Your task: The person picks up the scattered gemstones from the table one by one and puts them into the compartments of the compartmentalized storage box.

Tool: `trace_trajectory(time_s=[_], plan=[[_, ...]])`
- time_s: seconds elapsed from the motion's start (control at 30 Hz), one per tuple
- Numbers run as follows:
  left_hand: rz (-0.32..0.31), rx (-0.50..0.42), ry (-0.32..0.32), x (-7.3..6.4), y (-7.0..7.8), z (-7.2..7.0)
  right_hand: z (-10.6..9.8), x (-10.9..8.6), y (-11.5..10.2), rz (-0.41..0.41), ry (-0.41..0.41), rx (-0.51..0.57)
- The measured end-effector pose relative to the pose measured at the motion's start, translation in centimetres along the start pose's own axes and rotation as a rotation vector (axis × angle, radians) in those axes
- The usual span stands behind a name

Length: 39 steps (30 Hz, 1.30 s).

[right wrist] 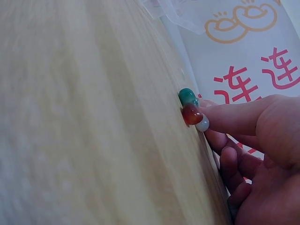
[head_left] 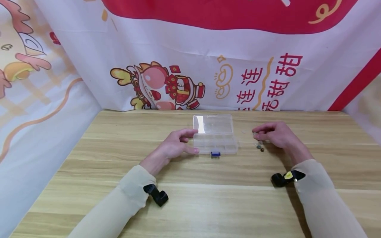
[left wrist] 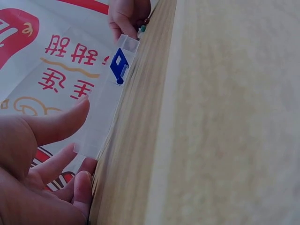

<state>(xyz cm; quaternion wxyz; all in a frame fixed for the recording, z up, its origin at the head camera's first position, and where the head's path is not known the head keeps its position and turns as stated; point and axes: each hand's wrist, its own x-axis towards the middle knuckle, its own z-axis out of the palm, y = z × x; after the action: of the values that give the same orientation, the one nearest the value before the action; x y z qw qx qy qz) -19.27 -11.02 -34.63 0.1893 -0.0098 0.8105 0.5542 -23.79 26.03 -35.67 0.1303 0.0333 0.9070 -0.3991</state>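
Observation:
A clear plastic compartment box (head_left: 215, 142) lies on the table, its transparent lid (head_left: 217, 124) swung back and a blue latch (head_left: 215, 154) at its front. My left hand (head_left: 175, 144) holds the box's left end, thumb at the front corner and fingers by the hinge side. To the right of the box, my right hand (head_left: 275, 135) has its thumb and fingertips together at a small greyish-green stone, mostly covered. Just in front of those fingertips lie polished beads: a green one (right wrist: 186, 96), a reddish-brown one (right wrist: 191, 114) and a whitish one (right wrist: 203, 123).
A small pale disc-like piece (head_left: 244, 131) lies between the box and my right hand. The wood-grain table (head_left: 220, 205) ends at a printed white and red cloth (head_left: 184, 39) hanging behind it. Both sleeves carry black wrist devices.

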Motion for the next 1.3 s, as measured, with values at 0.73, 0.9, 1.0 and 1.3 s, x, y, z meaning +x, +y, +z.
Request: trace_trajectory(time_s=[0.73, 0.9, 1.0, 1.3], plan=[[0.007, 0.009, -0.020, 0.10, 0.08, 0.10, -0.10, -0.49, -0.18, 0.013, 0.004, 0.002], [0.024, 0.021, -0.018, -0.06, -0.09, -0.09, -0.23, -0.50, -0.39, 0.002, -0.014, 0.001], [0.029, 0.018, -0.018, -0.04, -0.15, -0.15, -0.35, -0.43, -0.53, 0.022, -0.029, 0.014], [0.025, 0.015, -0.025, 0.12, -0.21, -0.18, -0.85, -0.71, -0.87, 0.044, -0.035, 0.022]])
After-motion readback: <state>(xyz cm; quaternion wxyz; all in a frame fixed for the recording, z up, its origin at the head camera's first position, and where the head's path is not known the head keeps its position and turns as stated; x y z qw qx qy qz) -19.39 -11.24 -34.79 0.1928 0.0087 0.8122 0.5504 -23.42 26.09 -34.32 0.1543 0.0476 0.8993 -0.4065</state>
